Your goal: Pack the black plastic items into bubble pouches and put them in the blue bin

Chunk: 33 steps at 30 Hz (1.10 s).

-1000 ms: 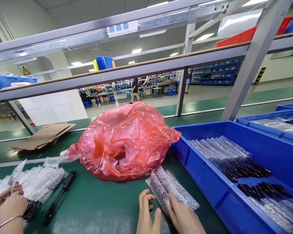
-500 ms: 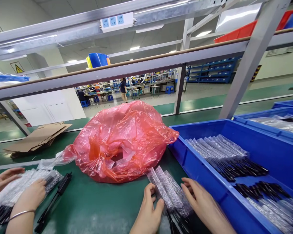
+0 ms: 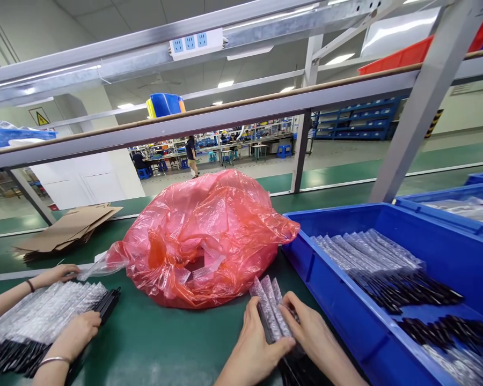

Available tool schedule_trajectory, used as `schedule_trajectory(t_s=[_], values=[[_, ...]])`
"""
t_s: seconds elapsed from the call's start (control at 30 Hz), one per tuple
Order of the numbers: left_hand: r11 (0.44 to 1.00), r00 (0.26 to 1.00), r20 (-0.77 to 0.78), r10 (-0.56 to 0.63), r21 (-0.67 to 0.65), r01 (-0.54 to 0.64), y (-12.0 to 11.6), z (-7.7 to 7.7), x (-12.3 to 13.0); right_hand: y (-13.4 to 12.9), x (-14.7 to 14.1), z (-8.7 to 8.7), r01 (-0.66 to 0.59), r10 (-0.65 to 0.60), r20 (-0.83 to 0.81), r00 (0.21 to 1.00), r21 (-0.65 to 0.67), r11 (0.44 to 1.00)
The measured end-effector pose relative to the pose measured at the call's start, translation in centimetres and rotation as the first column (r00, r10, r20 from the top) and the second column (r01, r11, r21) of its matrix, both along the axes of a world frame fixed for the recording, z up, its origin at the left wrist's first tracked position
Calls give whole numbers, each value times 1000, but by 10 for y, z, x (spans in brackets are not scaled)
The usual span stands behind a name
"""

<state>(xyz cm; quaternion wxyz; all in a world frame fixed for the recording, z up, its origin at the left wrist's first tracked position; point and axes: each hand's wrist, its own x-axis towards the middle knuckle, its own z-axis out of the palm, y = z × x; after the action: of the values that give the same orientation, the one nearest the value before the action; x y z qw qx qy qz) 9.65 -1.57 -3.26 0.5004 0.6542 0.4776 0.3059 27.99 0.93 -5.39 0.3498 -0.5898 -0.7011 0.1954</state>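
Note:
Low at the centre right, a small bundle of black rod-like parts in bubble-wrap sleeves [image 3: 270, 308] stands tilted between my two hands. My left hand [image 3: 251, 348] is closed round its left side, thumb across the front. From the right, my right hand [image 3: 312, 332] presses its fingers against the bundle's other side. Dark ends of the parts hang below the hands, partly hidden. Just beyond them lies a crumpled red plastic bag [image 3: 213, 214] on the green bench [image 3: 165, 343]. A blue bin [image 3: 326, 300] beside my right hand contains rows of similar wrapped parts [image 3: 370, 252].
At the left, a co-worker's hands [image 3: 74, 335] rest at a row of wrapped parts [image 3: 52, 311]. Flat cardboard [image 3: 68, 228] lies behind them. A metal shelf frame [image 3: 414, 107] crosses above the bench. More blue bins [image 3: 434, 206] stand at the far right.
My hands have come closer together and squeezed the wrapped parts into a tighter bundle. At the left, the co-worker's near hand has moved right, to the loose black part beside the row.

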Motion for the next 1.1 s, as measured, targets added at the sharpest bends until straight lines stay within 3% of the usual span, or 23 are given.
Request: schedule_trajectory(t_s=[0.13,0.27,0.37,0.47,0.6,0.77,0.87,0.97,1.03,1.1], values=[[993,993,-88,-79,83,86,6,6,-9,-16,-9,-1,-93,93,-4,996,15,996],[970,982,-108,-152,175,170,7,2,-22,-25,-5,-10,-10,9,12,1000,26,1000],[965,977,-99,-189,167,204,1,4,-25,-26,-2,-15,39,-40,18,999,28,999],[966,969,-79,-235,89,241,-7,9,-23,-32,-8,-12,-40,40,-1,999,-13,999],[975,974,-54,-219,31,221,-10,5,-20,-49,-23,-3,-148,147,-17,989,-69,987],[973,985,-98,-140,172,155,-11,-10,-20,-64,-25,7,-237,235,-35,971,-135,962],[962,981,-118,-154,209,176,-15,-8,-26,-71,-14,14,-202,183,198,963,77,976],[928,949,-121,-290,204,310,-21,-5,-36,-79,-14,11,-322,101,529,843,346,881],[905,918,-128,-377,160,394,-26,-7,-43,-83,-25,0,-417,69,660,748,386,823],[910,911,-122,-395,86,406,-32,-13,-51,-84,-43,-17,-428,32,708,706,389,816]])
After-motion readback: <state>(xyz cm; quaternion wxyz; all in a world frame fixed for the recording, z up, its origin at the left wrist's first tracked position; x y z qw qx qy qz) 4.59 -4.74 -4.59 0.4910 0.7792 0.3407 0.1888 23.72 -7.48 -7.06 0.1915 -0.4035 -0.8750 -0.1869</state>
